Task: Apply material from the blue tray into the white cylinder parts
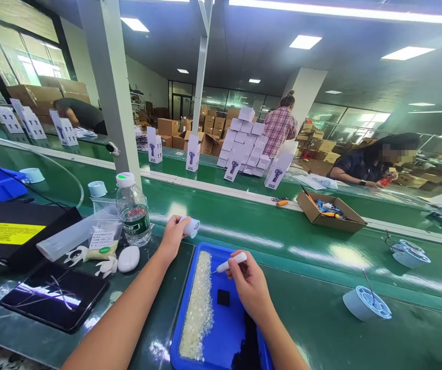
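My left hand (173, 236) is closed around a small pale-blue cylindrical plastic part (192, 228), its round end turned to the right, beyond the tray's far left corner. In my right hand (250, 282) is a white pen-shaped tool (231, 262) with a thin tip, held between thumb and fingers. The tip points left, close to a heap of small clear-whitish pieces (197, 308) along the left side of the blue tray (179, 336). A small black square (223, 297) lies in the tray's middle. Black pieces (249, 344) are heaped at its right, partly behind my right forearm.
Left stand a water bottle (134, 218), a white rounded case (128, 259) and a black tablet-like device (54, 297). Pale-blue housings with wires (366, 304) sit right. Beyond are an open carton (331, 210), stacked white boxes (244, 141) and several people (375, 162).
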The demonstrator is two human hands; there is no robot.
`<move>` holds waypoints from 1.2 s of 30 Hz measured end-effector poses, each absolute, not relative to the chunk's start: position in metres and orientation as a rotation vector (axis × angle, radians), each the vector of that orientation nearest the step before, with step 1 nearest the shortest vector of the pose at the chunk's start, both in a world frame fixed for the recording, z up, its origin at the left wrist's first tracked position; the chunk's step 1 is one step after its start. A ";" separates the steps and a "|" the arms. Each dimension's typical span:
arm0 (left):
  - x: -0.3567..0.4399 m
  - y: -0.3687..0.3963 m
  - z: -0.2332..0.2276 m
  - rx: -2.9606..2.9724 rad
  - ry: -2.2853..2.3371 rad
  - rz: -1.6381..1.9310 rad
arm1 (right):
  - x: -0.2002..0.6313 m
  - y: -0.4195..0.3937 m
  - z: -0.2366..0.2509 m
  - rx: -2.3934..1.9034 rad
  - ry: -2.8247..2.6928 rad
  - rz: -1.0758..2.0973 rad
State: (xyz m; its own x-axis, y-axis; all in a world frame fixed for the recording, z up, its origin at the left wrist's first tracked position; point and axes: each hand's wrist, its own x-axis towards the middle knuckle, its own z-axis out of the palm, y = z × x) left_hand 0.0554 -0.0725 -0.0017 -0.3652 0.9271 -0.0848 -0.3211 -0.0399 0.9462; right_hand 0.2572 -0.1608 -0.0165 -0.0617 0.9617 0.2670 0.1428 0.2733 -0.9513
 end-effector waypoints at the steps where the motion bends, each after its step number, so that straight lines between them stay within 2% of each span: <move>1: 0.056 -0.072 -0.002 0.738 1.229 1.599 | 0.257 -0.160 -0.017 -1.092 -1.466 0.959; 18: 0.055 -0.072 -0.004 0.798 1.255 1.555 | 0.256 -0.162 -0.010 -1.108 -1.476 0.956; 26: 0.056 -0.072 -0.004 0.836 1.281 1.541 | 0.276 -0.157 -0.003 -1.264 -1.498 0.441; 36: 0.056 -0.073 0.000 0.835 1.268 1.551 | 0.281 -0.151 -0.006 -1.276 -1.418 0.600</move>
State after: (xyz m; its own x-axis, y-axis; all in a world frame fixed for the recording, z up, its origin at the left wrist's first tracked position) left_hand 0.0555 -0.0728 -0.0003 -0.3327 0.9416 -0.0525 -0.2388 -0.0302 0.9706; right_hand 0.2809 -0.1511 -0.0059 0.1609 0.9134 0.3739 0.3678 0.2961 -0.8815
